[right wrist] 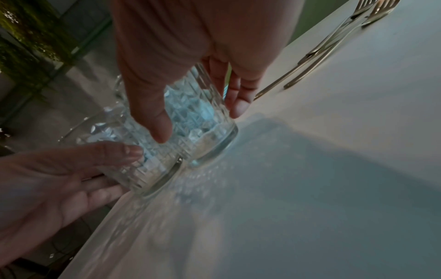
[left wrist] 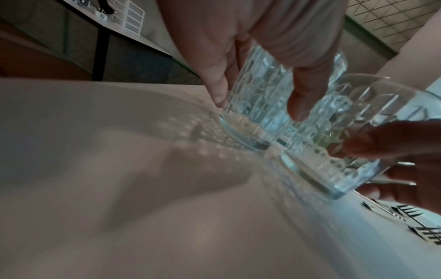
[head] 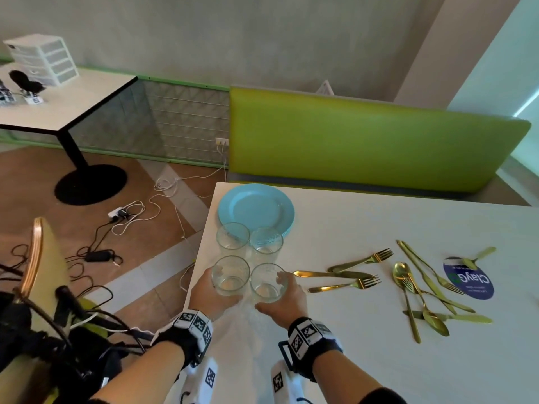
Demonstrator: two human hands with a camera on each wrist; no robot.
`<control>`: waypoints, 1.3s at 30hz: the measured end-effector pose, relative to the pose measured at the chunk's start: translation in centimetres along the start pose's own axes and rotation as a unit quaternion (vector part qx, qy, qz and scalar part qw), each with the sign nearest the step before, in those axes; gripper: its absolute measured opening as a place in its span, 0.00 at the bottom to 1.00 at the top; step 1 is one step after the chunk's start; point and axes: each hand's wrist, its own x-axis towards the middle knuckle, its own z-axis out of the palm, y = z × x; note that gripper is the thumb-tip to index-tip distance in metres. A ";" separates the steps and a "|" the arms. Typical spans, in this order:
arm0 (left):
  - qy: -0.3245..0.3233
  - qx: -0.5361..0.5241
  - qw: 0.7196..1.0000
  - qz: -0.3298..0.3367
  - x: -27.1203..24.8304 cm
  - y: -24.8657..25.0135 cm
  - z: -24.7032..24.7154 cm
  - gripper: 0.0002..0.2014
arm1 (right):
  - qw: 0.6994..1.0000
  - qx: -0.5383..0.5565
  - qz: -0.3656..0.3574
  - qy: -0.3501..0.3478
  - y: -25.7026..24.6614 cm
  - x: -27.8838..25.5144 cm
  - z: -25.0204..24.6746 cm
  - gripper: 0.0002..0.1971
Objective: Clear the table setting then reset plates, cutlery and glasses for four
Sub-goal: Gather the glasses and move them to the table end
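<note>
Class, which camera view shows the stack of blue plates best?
The head view: the stack of blue plates sits whole at the table's far corner, behind four glasses. Both wrist views show no plate clearly, only bluish tints through the cut glass.

Left hand (head: 210, 295) and right hand (head: 284, 301) side by side; fingers curled, gripping.

Green bench (head: 364, 141) behind; white drawer unit (head: 43, 58) on side table (head: 73, 103); cables (head: 131, 217) on floor.
</note>
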 end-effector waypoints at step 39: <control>-0.132 0.138 0.960 0.207 -3.3 22.1 18.5 0.08 | 0.964 -0.041 0.182 0.192 16.7 -2.5 -25.2 0.13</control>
